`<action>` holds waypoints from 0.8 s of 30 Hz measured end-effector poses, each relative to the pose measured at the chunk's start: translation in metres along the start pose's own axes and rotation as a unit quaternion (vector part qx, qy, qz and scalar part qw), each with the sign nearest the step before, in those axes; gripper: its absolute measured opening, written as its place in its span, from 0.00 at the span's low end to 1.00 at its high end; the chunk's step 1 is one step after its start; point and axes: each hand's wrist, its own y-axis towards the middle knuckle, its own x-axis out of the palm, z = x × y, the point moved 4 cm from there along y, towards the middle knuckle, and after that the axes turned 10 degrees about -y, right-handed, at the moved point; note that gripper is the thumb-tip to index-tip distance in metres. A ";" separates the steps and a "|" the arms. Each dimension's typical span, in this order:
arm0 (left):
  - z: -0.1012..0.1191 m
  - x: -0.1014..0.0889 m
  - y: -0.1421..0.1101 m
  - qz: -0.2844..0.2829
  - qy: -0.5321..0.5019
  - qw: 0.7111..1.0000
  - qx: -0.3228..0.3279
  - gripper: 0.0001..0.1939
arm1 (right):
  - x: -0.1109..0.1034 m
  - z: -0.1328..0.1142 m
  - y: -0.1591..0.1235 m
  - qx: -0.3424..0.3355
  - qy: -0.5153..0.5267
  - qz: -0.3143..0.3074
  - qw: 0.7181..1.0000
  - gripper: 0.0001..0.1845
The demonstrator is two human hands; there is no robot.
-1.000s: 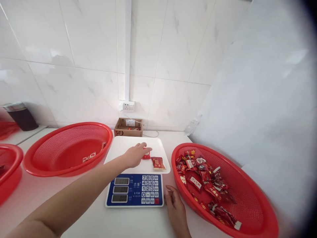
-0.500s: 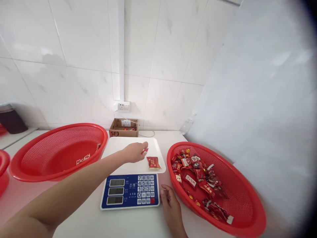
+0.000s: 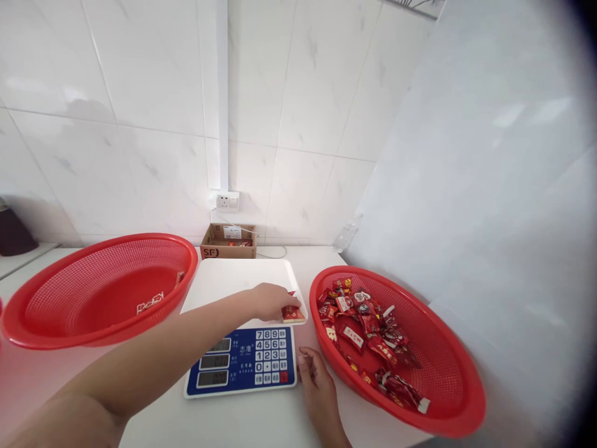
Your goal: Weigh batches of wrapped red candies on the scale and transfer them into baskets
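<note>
My left hand (image 3: 273, 303) reaches across a weighing scale's white pan (image 3: 233, 280), its fingers closed on a red candy packet (image 3: 293, 313) at the pan's front right corner. Whether a second small packet is also in that hand is hidden. My right hand (image 3: 316, 382) rests flat on the counter, fingers stretched out, between the scale's blue keypad (image 3: 242, 367) and the right red basket (image 3: 438, 398). That basket holds several red wrapped candies (image 3: 368, 336).
A large red basket (image 3: 28, 323) on the left holds two or three packets (image 3: 150, 303). A small cardboard box (image 3: 228, 242) sits by the tiled wall under a power socket (image 3: 227, 201). A white panel (image 3: 489, 186) rises on the right.
My left hand moved from the small packet on the middle of the pan toward me and right, onto the larger red packet. The view shifted right. My right hand stayed put.
</note>
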 end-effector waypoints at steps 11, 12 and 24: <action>-0.015 -0.009 -0.033 0.143 -0.012 0.987 -0.066 0.09 | 0.001 0.001 0.000 0.020 0.004 -0.024 1.000 0.23; -0.021 -0.015 -0.045 0.167 -0.017 0.982 -0.088 0.09 | 0.000 0.001 -0.001 0.021 0.004 -0.019 1.000 0.23; -0.123 -0.030 -0.238 0.376 -0.032 0.828 -0.415 0.22 | 0.000 0.014 0.003 0.021 -0.032 -0.019 0.999 0.24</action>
